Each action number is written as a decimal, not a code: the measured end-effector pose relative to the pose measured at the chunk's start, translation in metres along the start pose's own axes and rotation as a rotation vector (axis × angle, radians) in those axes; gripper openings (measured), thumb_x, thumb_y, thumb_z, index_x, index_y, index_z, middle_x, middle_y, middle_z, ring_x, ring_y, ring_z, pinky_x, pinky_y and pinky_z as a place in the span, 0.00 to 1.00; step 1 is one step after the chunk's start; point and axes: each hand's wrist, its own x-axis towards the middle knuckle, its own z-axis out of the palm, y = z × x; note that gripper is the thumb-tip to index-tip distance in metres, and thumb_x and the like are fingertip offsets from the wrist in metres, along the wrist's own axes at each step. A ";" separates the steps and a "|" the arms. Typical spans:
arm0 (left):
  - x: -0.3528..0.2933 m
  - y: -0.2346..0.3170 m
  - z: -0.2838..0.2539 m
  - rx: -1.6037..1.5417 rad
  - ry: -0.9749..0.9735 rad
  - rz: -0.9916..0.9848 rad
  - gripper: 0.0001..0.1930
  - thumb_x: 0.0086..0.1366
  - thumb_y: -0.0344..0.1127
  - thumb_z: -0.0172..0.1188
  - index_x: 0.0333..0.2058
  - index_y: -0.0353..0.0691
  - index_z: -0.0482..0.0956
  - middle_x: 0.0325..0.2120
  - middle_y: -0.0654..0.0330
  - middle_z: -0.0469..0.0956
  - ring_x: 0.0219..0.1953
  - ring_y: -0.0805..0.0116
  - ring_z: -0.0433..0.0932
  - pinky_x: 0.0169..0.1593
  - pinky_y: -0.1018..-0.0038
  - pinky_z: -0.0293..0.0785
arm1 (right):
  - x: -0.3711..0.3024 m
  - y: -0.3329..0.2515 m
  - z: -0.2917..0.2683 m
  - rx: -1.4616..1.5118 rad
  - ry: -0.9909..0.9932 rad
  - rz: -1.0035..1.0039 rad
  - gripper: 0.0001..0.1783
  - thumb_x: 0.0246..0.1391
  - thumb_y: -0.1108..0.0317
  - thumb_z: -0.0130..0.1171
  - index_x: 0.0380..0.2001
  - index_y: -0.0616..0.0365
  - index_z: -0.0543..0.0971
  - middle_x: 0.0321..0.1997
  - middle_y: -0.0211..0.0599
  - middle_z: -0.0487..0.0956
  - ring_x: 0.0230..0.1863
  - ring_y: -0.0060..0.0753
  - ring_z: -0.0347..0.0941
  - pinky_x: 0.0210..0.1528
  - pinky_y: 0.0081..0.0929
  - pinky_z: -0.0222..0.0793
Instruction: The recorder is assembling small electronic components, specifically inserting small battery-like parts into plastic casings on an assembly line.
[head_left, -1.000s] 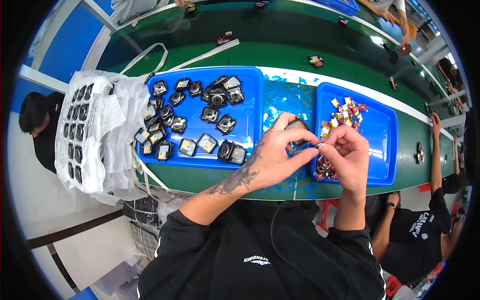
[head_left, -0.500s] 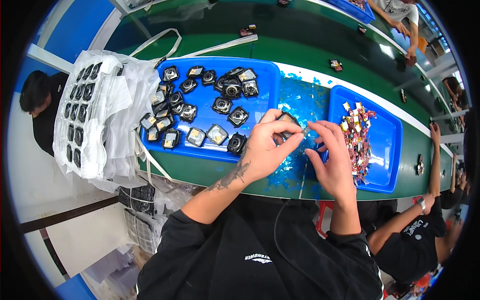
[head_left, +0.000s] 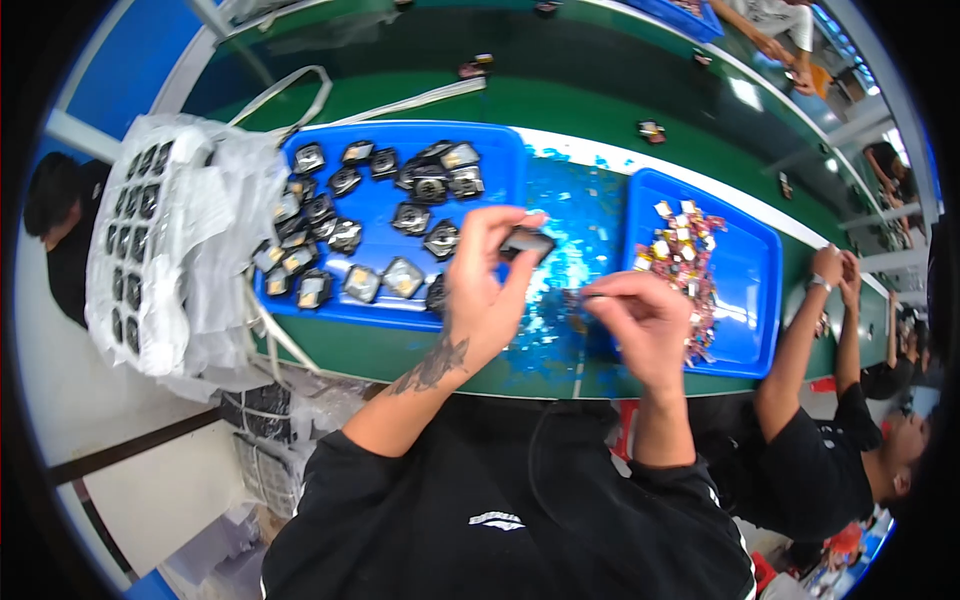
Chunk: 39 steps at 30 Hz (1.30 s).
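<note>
My left hand (head_left: 482,285) grips a black smartwatch case (head_left: 527,243) between thumb and fingers, tilted above the bench. To its right, my right hand (head_left: 652,318) is closed in a pinch, apart from the case; a tiny dark bit at its fingertips is too blurred to name. Left of my hands, a blue tray (head_left: 380,222) holds many similar black watch cases (head_left: 403,277), some showing pale faces. A second blue tray (head_left: 745,300), right of my right hand, holds a heap of small pink, white and gold parts (head_left: 685,265).
Shiny blue film scraps (head_left: 565,225) litter the bench between the trays. Behind runs a green belt (head_left: 560,95) carrying scattered small parts (head_left: 651,131). White plastic-wrapped trays (head_left: 190,240) stand stacked at the left. A co-worker (head_left: 800,450) sits at the right; another person (head_left: 68,230) is far left.
My hands, together at the watch case before, have drawn apart. The left hand has lifted the case up and left; the right has dropped lower. The whole view has shifted slightly.
</note>
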 end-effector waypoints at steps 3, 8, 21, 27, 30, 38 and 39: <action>-0.007 0.009 -0.001 0.201 -0.070 0.013 0.12 0.62 0.19 0.57 0.45 0.31 0.75 0.47 0.50 0.78 0.43 0.72 0.78 0.46 0.76 0.74 | -0.001 0.004 0.010 -0.170 -0.034 0.026 0.07 0.49 0.78 0.66 0.34 0.63 0.83 0.33 0.39 0.83 0.32 0.25 0.81 0.34 0.20 0.77; -0.013 0.007 0.007 0.054 -0.151 -0.164 0.18 0.63 0.21 0.58 0.53 0.29 0.74 0.45 0.54 0.79 0.43 0.73 0.78 0.45 0.78 0.75 | -0.003 0.011 0.016 -0.143 0.079 0.007 0.07 0.49 0.77 0.66 0.35 0.62 0.83 0.31 0.38 0.82 0.27 0.23 0.79 0.29 0.19 0.74; -0.022 0.008 0.012 -0.362 -0.229 -0.354 0.20 0.69 0.24 0.52 0.58 0.27 0.69 0.50 0.54 0.77 0.50 0.73 0.75 0.54 0.76 0.73 | -0.001 -0.020 0.013 -0.423 0.150 -0.095 0.08 0.47 0.79 0.66 0.32 0.58 0.82 0.24 0.34 0.77 0.19 0.23 0.68 0.21 0.23 0.64; -0.021 0.012 0.008 -0.302 -0.281 -0.296 0.20 0.69 0.24 0.52 0.59 0.27 0.68 0.51 0.53 0.76 0.51 0.71 0.75 0.55 0.75 0.73 | 0.006 -0.018 0.014 -0.466 0.088 -0.164 0.06 0.46 0.79 0.66 0.29 0.58 0.81 0.21 0.33 0.74 0.16 0.22 0.63 0.19 0.22 0.59; -0.022 0.012 0.009 -0.334 -0.294 -0.305 0.20 0.69 0.24 0.52 0.58 0.27 0.68 0.51 0.54 0.76 0.52 0.71 0.74 0.55 0.75 0.73 | 0.005 -0.018 0.013 -0.413 0.083 -0.105 0.06 0.46 0.79 0.66 0.30 0.60 0.81 0.21 0.33 0.74 0.17 0.21 0.62 0.20 0.21 0.58; -0.025 0.012 0.012 -0.331 -0.252 -0.354 0.19 0.69 0.25 0.52 0.57 0.25 0.68 0.51 0.50 0.76 0.52 0.65 0.76 0.56 0.69 0.74 | 0.003 -0.014 0.014 -0.283 0.105 -0.036 0.04 0.48 0.79 0.64 0.31 0.62 0.81 0.21 0.31 0.76 0.18 0.17 0.61 0.22 0.19 0.60; -0.025 0.012 0.012 -0.331 -0.255 -0.354 0.19 0.69 0.25 0.52 0.57 0.25 0.68 0.51 0.50 0.76 0.52 0.65 0.76 0.56 0.69 0.74 | 0.003 -0.014 0.015 -0.253 0.111 -0.021 0.04 0.49 0.79 0.64 0.31 0.63 0.81 0.21 0.31 0.76 0.18 0.16 0.62 0.23 0.19 0.60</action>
